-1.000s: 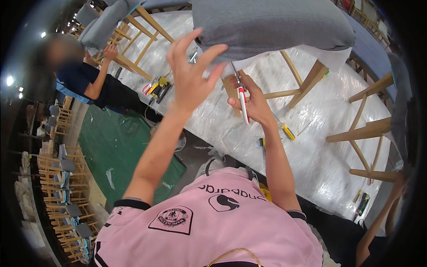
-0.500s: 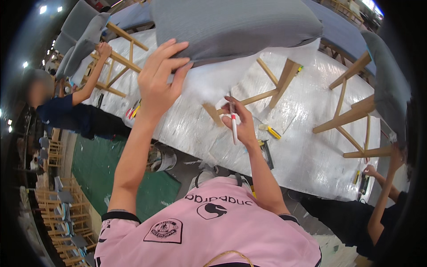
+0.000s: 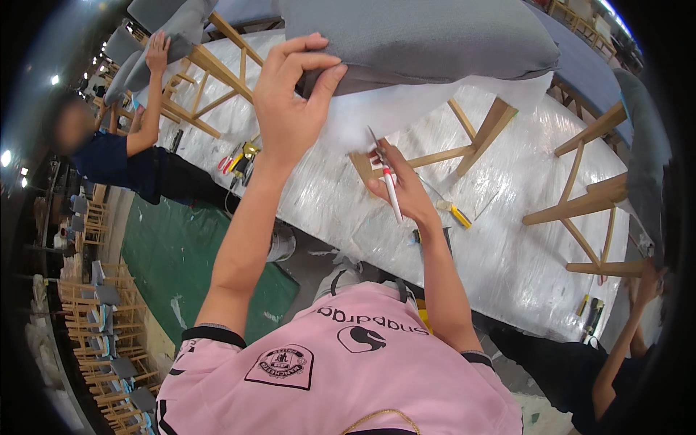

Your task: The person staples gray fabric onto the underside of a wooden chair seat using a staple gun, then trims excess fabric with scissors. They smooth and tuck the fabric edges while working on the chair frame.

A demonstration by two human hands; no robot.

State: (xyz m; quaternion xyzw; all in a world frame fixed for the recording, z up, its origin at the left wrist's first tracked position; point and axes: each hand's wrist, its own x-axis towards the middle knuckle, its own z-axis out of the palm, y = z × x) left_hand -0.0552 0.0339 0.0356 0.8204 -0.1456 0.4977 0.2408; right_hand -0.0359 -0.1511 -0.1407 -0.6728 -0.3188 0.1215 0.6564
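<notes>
The worktop (image 3: pixel 500 232) is brightly lit, its clear wrapping throwing back streaks of white glare. Lamps (image 3: pixel 6 157) burn as small white spots in the dark upper left. Soft shadow lies along the near edge of the grey seat (image 3: pixel 428 36); the left hand (image 3: pixel 290 105) looks fairly clear. Straight lines bow toward the black rim. The stacked chairs (image 3: pixel 109 297) seem soft, though their fine detail is hard to judge; a co-worker's head (image 3: pixel 75 125) is blurred.
</notes>
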